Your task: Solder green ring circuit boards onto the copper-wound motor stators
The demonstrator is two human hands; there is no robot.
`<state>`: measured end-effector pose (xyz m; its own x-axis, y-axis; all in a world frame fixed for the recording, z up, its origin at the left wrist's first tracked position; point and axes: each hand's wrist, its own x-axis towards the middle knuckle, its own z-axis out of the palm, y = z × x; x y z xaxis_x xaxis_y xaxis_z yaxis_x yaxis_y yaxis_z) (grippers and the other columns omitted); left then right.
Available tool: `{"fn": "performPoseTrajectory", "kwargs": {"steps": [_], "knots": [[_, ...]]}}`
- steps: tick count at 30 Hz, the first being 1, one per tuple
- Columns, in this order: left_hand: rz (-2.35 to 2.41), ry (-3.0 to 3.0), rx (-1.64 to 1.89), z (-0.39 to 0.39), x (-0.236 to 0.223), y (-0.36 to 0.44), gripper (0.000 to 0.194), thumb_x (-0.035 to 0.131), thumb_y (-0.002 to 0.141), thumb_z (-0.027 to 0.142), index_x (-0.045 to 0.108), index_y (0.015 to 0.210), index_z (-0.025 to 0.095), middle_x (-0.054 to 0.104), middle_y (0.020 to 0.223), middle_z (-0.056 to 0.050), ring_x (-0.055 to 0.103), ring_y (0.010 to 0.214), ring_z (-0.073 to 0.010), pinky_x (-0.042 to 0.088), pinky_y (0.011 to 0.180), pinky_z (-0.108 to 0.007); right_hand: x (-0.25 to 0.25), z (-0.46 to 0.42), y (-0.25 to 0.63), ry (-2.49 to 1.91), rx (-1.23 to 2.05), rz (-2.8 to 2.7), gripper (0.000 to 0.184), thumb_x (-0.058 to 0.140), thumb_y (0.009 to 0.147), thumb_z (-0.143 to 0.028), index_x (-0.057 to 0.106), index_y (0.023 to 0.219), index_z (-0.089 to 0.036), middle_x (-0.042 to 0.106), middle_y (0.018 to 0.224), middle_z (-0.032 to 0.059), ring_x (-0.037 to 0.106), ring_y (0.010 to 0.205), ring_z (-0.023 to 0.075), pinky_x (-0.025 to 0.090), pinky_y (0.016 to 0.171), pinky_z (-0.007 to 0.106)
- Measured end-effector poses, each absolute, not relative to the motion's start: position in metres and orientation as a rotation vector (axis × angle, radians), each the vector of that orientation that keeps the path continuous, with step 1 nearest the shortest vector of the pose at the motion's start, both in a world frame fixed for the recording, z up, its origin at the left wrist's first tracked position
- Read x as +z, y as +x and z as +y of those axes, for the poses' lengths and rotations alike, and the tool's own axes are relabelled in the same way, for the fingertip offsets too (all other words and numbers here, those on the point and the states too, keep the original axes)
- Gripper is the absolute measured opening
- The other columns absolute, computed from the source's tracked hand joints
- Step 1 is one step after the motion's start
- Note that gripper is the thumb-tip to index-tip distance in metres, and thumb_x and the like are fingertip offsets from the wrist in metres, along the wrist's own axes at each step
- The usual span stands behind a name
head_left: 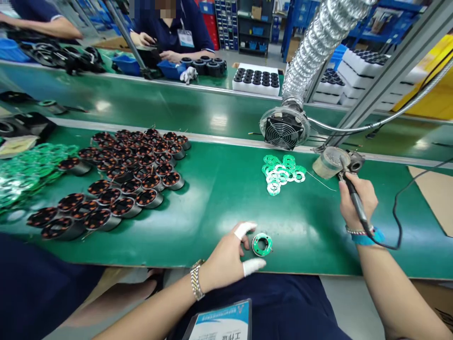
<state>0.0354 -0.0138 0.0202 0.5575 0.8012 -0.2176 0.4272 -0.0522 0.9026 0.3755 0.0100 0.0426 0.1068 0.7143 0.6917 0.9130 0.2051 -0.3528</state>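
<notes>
On the glossy green counter point(219, 189), the round metal part topped by a green ring-shaped board point(262, 252) lies just within the curve of the nearer left hand point(226, 259), its grip spread, contact unclear. Well apart, farther right, the right hand point(357, 200) grips a grey pen-shaped soldering iron point(357, 208), its long axis slanting up-left towards a round pale tub point(325, 166).

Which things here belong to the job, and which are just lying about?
Likely the job: corded tool in the right hand; green-topped ring beside the left hand; loose green rings; round container.

Apparently lying about: cardboard sheet; white tray.
</notes>
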Motion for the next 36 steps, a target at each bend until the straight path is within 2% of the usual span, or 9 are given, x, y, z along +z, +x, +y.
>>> {"fn": "performPoseTrajectory", "kwargs": {"steps": [3,7,9,13,20,25,30,34,36], "knots": [[0.912,2.043,0.322,-0.008,0.022,0.04,0.067,0.071,0.065,0.031,0.044,0.126,0.024,0.058,0.115,-0.011,0.057,0.101,-0.0281,0.047,0.086,-0.042,0.033,0.033,0.391,-1.547,-0.276,-1.729,0.03,0.053,0.085,-0.021,0.06,0.113,-0.013,0.065,0.093,0.0128,0.062,0.088,0.0225,0.044,0.082,0.03],[0.914,2.219,0.223,0.041,0.028,0.044,0.064,0.066,0.068,0.029,0.044,0.128,0.021,0.061,0.111,-0.012,0.059,0.099,-0.0285,0.047,0.085,-0.042,0.017,0.047,0.358,-1.439,-0.133,-1.911,0.02,0.05,0.087,-0.018,0.059,0.106,-0.017,0.067,0.08,0.0056,0.065,0.068,0.0154,0.052,0.068,0.025],[1.077,2.28,0.273,0.095,0.033,0.045,0.065,0.065,0.069,0.031,0.043,0.129,0.02,0.062,0.111,-0.012,0.059,0.099,-0.0289,0.047,0.086,-0.041,0.012,0.053,0.33,-1.34,0.013,-2.084,0.019,0.055,0.086,-0.02,0.058,0.105,-0.021,0.067,0.094,0.0053,0.066,0.083,0.0172,0.054,0.077,0.027],[1.586,2.22,0.395,0.239,0.037,0.049,0.074,0.067,0.068,0.032,0.036,0.133,0.017,0.063,0.108,-0.012,0.062,0.097,-0.0293,0.046,0.085,-0.039,0.008,0.073,0.293,-1.206,0.347,-2.389,0.029,0.057,0.084,-0.02,0.051,0.112,-0.016,0.053,0.123,0.0156,0.044,0.124,0.027,0.044,0.1,0.043],[1.938,1.894,0.539,0.38,0.011,0.058,0.075,0.067,0.072,0.032,0.032,0.134,0.01,0.056,0.122,-0.02,0.053,0.114,-0.0285,0.04,0.095,-0.037,-0.007,0.085,0.292,-1.272,0.326,-2.493,0.02,0.045,0.09,-0.017,0.052,0.109,-0.015,0.056,0.114,0.0156,0.036,0.13,0.0272,0.045,0.098,0.044],[1.934,1.993,0.536,0.362,0.039,0.023,0.084,0.071,0.068,0.035,0.032,0.136,0.008,0.049,0.13,-0.021,0.049,0.119,-0.0285,0.037,0.099,-0.033,-0.016,0.065,0.294,-1.241,0.27,-2.518,0.021,0.043,0.091,-0.017,0.053,0.11,-0.017,0.055,0.117,0.0154,0.032,0.132,0.0286,0.048,0.094,0.044],[1.98,2.252,0.699,0.251,0.092,-0.059,0.054,0.054,0.08,0.044,0.048,0.124,0.014,0.06,0.116,-0.011,0.057,0.104,-0.0232,0.043,0.091,-0.033,-0.02,0.044,0.297,-1.21,0.166,-2.518,0.021,0.042,0.092,-0.021,0.053,0.109,-0.016,0.052,0.123,0.016,0.038,0.128,0.0283,0.049,0.093,0.043],[2.041,2.453,0.344,0.154,0.069,-0.095,0.043,0.06,0.073,0.048,0.065,0.095,0.012,0.064,0.1,-0.014,0.055,0.103,-0.0305,0.042,0.09,-0.043,-0.019,0.037,0.294,-1.198,-0.002,-2.49,0.02,0.045,0.092,-0.024,0.055,0.107,-0.016,0.057,0.116,0.0152,0.045,0.121,0.0298,0.048,0.091,0.046],[2.101,2.532,0.241,0.131,0.046,-0.099,0.034,0.063,0.073,0.042,0.068,0.088,0.012,0.061,0.108,-0.017,0.046,0.114,-0.0364,0.035,0.096,-0.052,-0.016,0.032,0.288,-1.17,-0.055,-2.477,0.018,0.048,0.091,-0.024,0.056,0.105,-0.017,0.061,0.11,0.0141,0.048,0.117,0.0302,0.048,0.088,0.047]]}}
